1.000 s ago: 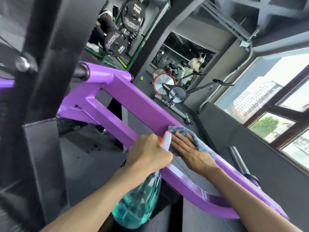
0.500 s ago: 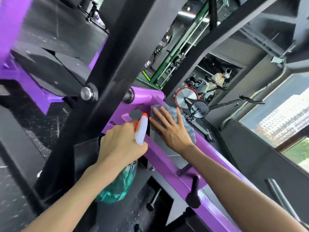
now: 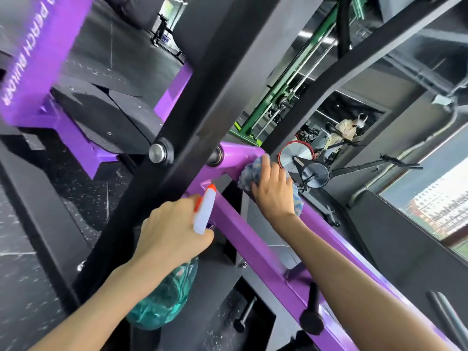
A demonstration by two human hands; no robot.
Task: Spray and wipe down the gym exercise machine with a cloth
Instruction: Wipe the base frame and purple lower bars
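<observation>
Two hands work at the purple bar point(image 3: 243, 231) of the machine. The right hand point(image 3: 274, 191) lies flat, fingers point(image 3: 266, 162) straight, pressing the blue cloth point(image 3: 249, 171) onto the bar's upper end. The left hand point(image 3: 174, 231), just beside the bar, has its fingers curled round the spray bottle point(image 3: 164, 300), with the nozzle aimed along the bar.

A black exercise bike with a silver, red-rimmed flywheel point(image 3: 314, 173) is seen at three o'clock, partway out from the centre. A green metal rack point(image 3: 286, 82) is found at one o'clock. A person in pale beige clothing point(image 3: 345, 131) is glimpsed at two o'clock, beyond the bike. A dark-framed glass window point(image 3: 435, 198) showing buildings is set at the right edge, between three and four o'clock
</observation>
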